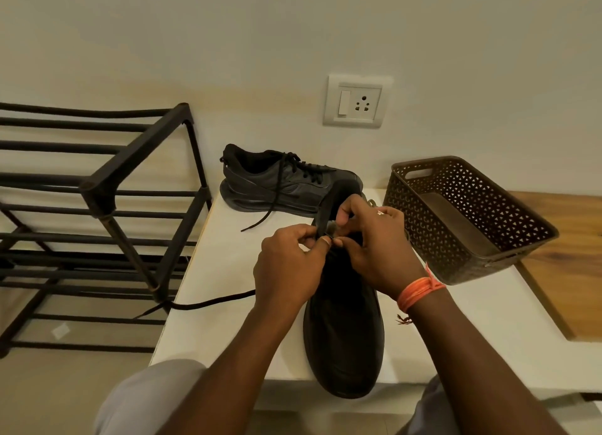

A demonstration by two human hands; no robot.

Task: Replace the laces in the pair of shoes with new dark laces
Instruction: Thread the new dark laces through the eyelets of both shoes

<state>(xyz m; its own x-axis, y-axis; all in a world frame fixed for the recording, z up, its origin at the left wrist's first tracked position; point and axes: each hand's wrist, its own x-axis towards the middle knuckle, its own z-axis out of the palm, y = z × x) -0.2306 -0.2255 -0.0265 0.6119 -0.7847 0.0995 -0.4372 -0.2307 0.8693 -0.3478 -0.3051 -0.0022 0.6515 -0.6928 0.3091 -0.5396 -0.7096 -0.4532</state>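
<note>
Hands meet over the near black shoe (343, 333) on the white tabletop (224, 262): left hand (288, 270) and right hand (374, 242) both pinch its dark lace (325, 216).

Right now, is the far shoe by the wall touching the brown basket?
Apart. The head view shows the far shoe ending left of the brown basket, with a strip of wall and white tabletop plainly visible between them.

The near shoe (343, 337) looks like smooth dark leather with a dull sheen; the far shoe (286, 182) is matt, with woven cord laces (272, 203). Perforated brown plastic basket (469, 219), dark matt metal rack (97, 206), grained wood board (573, 255), smooth white tabletop (221, 271)
</note>
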